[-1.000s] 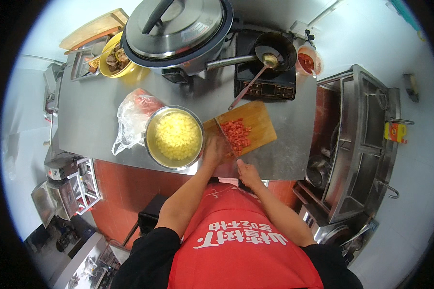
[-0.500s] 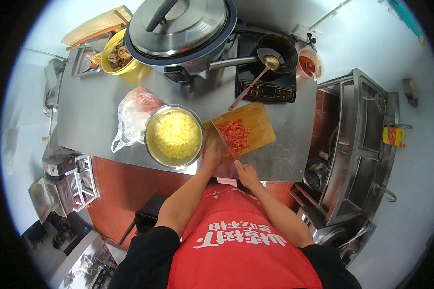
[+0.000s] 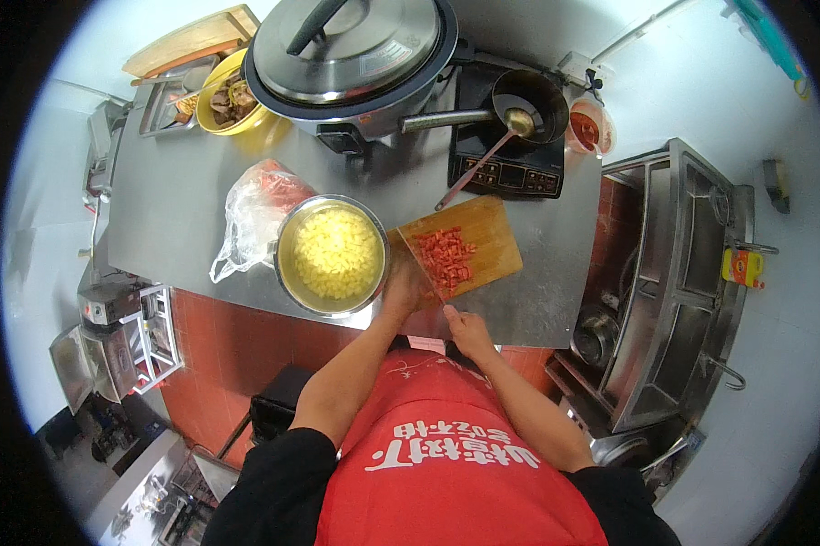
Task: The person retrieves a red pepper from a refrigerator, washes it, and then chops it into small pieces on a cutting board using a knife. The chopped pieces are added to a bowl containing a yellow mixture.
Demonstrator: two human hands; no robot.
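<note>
My right hand (image 3: 470, 332) is closed around the handle of a kitchen knife (image 3: 422, 265). Its blade slants across the left part of a wooden cutting board (image 3: 494, 227), with the thin top edge towards me. Right of the blade lies a heap of small red diced pieces (image 3: 445, 259). On the blade's other side, my left hand (image 3: 404, 282) rests by the board's near left corner; its fingers are dark and partly hidden, so what they touch does not show. Left of that hand stands a metal pot (image 3: 281, 266) of pale yellow cubes (image 3: 338, 255).
A clear plastic bag (image 3: 246, 227) with something red inside lies beyond the pot. Farther back stand a large lidded cooker (image 3: 355, 55), a yellow bowl (image 3: 237, 127) of brown chunks, and an induction hob (image 3: 510, 175) bearing a saucepan (image 3: 542, 114) and ladle (image 3: 483, 164).
The whole view has shifted slightly. Both hands, the knife and the red pieces keep nearly the same places on the board.
</note>
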